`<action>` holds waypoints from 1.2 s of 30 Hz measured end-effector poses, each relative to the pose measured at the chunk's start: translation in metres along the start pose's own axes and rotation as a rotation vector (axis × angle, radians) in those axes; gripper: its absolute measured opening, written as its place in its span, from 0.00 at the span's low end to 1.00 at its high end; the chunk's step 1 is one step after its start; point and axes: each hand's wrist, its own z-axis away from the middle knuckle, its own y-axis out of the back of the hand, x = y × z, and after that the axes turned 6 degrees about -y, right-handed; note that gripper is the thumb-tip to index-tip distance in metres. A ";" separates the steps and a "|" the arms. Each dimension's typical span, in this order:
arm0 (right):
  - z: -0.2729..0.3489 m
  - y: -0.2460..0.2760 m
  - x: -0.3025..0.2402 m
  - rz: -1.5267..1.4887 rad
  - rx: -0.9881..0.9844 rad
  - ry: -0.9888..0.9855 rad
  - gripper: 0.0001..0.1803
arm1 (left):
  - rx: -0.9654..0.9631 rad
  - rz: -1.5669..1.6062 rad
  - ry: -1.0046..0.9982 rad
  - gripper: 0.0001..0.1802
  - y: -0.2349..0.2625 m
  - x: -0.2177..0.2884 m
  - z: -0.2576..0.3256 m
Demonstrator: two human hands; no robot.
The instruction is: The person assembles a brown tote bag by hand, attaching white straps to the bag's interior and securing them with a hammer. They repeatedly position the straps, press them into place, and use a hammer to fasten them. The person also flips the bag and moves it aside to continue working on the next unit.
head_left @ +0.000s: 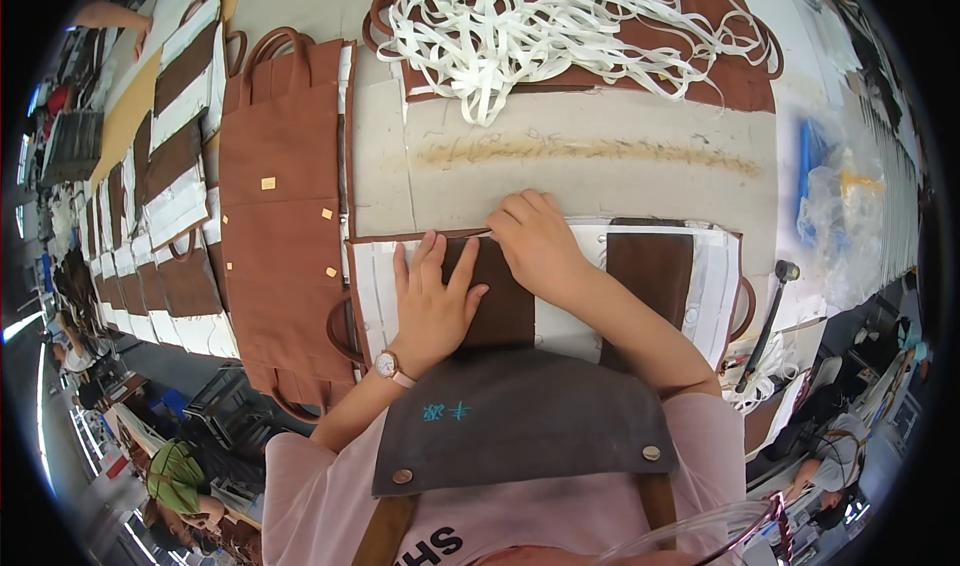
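Handles (345, 328) look already on the tote-bag panel (655, 281); its far edge (455, 234) seems unfinished. My left hand (437, 304) lies fingers spread on it, my right hand (537, 246) pinches that edge.

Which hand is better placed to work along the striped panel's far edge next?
Probably the right hand: its fingers bend at that edge, while the left hand lies spread over the striped panel.

Right hand (535, 241): curled fingers mask what's beneath!
Panel (506, 291): near edge mostly behind the apron (520, 431)!
Tapes (530, 36): pile sliced by the top edge!
Watch (386, 364): dial's too tiny to read!
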 end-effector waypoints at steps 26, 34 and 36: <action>0.002 0.013 0.008 0.057 -0.107 0.237 0.12 | 0.053 -0.008 0.056 0.31 -0.003 0.002 -0.006; 0.010 0.008 0.002 0.179 -0.033 0.236 0.15 | 0.033 -0.209 0.063 0.31 0.016 -0.010 0.006; 0.008 0.008 0.005 0.191 -0.022 0.241 0.17 | 0.033 -0.235 0.102 0.30 0.020 -0.011 0.007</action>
